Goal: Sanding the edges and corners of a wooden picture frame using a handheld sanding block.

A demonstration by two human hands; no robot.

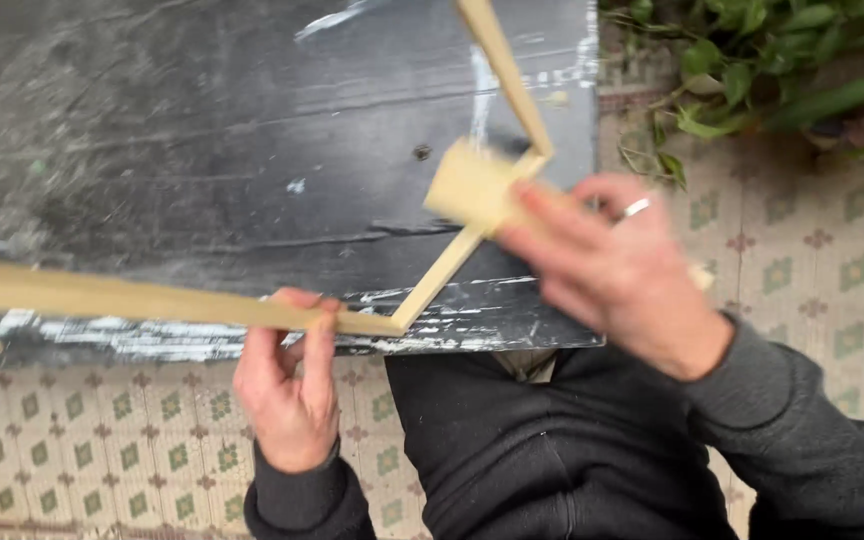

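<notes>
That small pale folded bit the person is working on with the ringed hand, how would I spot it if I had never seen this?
Start at the big black board over the person's lap, then look to its right edge. There the right hand, with a ring, pinches a flat squarish folded piece of pale strip. Unlike the long thin strip the left hand holds, it is short and wide.

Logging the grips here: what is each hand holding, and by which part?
Left hand pinches the long pale strip near its folded corner. Right hand, blurred, holds the folded flat piece at its edge.
</notes>
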